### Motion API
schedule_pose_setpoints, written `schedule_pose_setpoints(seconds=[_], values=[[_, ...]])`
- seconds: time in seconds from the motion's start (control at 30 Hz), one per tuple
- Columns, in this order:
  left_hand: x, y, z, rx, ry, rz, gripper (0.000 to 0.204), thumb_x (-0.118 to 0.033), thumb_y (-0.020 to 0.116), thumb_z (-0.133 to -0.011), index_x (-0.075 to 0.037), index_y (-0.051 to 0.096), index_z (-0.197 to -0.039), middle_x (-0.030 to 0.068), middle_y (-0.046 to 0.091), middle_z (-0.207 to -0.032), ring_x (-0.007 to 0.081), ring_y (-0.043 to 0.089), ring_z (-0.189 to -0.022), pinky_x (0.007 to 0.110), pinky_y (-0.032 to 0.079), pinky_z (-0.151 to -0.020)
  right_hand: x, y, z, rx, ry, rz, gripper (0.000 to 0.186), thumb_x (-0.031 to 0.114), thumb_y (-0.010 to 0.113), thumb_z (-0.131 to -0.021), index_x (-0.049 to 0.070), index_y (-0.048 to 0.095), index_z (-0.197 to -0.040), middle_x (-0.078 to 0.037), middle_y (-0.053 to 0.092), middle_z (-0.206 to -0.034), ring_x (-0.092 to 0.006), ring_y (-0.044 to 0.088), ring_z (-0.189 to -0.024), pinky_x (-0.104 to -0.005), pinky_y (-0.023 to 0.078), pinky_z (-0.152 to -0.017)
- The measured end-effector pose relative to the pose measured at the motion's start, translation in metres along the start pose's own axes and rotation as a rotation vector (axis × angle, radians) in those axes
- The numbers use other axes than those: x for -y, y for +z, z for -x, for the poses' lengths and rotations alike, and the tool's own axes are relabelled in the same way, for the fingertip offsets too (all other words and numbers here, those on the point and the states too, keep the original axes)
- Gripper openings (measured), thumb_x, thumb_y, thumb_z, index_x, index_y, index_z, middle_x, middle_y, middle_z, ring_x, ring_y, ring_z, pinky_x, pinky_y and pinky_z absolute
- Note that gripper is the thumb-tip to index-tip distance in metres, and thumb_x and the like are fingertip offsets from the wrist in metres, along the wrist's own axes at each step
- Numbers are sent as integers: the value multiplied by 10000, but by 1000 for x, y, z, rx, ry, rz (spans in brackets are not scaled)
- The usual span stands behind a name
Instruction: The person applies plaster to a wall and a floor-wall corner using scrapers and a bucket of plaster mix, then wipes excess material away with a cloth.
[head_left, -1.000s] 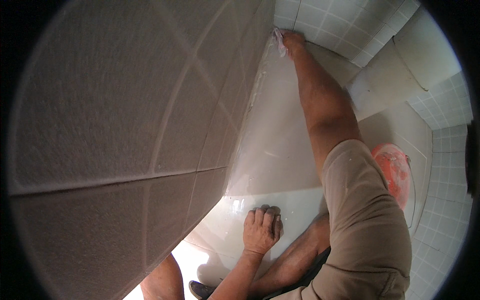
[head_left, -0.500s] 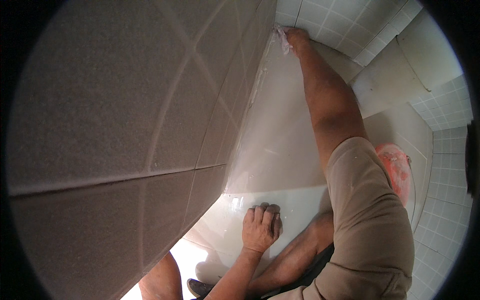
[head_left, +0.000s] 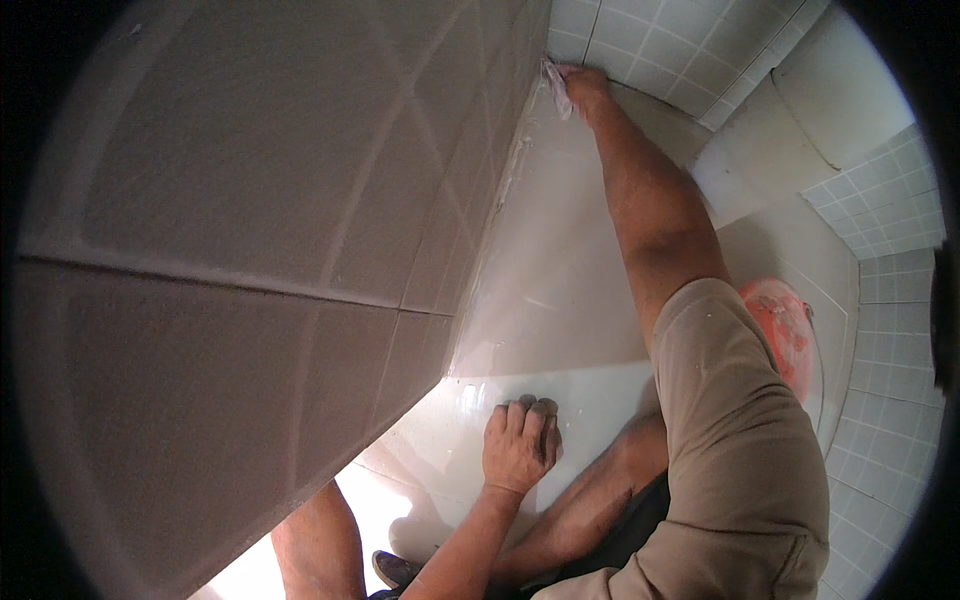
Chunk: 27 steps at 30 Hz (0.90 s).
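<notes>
At the far end of the floor, my right hand (head_left: 585, 92) is closed on a thin, pale pinkish rag (head_left: 559, 92). The rag lies against the corner where the tiled walls meet the floor. My right arm stretches out long to reach there, in a tan sleeve. Nearer me, my left hand (head_left: 520, 445) rests as a fist on the wet, light-coloured floor (head_left: 560, 290), its back turned up and its finger joints dark with dirt or shadow. A smeared, whitish joint line (head_left: 510, 170) runs along the foot of the large brown-grey tiled wall (head_left: 220, 200).
That wall fills the left side, close to both arms. A reddish, stained bucket (head_left: 785, 330) with a wire handle stands beyond my right sleeve. Behind it are a pale, bulky fixture (head_left: 760, 150) and small-tiled walls (head_left: 890, 340). My bare legs (head_left: 320, 540) are bent below.
The whole view has tilted and shifted slightly, so the left wall's joint sits higher. My right hand with the rag stays at the far corner; my left fist keeps its place on the floor.
</notes>
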<state>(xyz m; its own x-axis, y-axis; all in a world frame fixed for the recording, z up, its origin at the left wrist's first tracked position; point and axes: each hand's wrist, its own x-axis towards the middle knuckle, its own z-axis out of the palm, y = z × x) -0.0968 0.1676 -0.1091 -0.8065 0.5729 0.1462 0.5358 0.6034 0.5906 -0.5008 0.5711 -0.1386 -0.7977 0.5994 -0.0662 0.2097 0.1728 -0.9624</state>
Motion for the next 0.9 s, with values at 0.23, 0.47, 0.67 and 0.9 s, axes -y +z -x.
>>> schedule_pose_setpoints(seconds=[0.23, 0.47, 0.67, 0.9], values=[[4, 3, 1, -23, 6, 6, 270, -153, 670, -836, -106, 610, -1095, 115, 595, -1059, 325, 552, -897, 421, 470, -807, -9, 0, 8, 40, -121, 404, 302, 114, 485, -990, 107, 742, -1148, -38, 710, -1042, -157, 622, -870, -336, 507, -709], [-10, 8, -9, -23, 40, 93, 255, -149, 680, -835, -97, 600, -1071, 121, 596, -1051, 337, 541, -892, 428, 464, -809, 5, -37, -22, -261, 155, 50, 270, 100, 514, -990, 60, 711, -1170, -92, 706, -1108, -213, 655, -964, -367, 526, -789], [-9, 3, -8, -24, 23, 71, 242, -138, 672, -834, -101, 599, -1062, 124, 595, -1033, 332, 539, -885, 426, 460, -799, 10, -33, 4, -141, 162, 40, 323, 170, 455, -1025, -3, 715, -1105, -151, 716, -1106, -261, 686, -1010, -385, 528, -856], [-3, 5, -4, -9, 28, 45, 232, -156, 664, -842, -107, 605, -1062, 111, 591, -1026, 328, 532, -873, 428, 457, -797, -4, -10, -34, -324, 83, 364, 393, 176, 382, -1037, -18, 723, -1070, -179, 733, -1068, -310, 724, -908, -423, 548, -769]])
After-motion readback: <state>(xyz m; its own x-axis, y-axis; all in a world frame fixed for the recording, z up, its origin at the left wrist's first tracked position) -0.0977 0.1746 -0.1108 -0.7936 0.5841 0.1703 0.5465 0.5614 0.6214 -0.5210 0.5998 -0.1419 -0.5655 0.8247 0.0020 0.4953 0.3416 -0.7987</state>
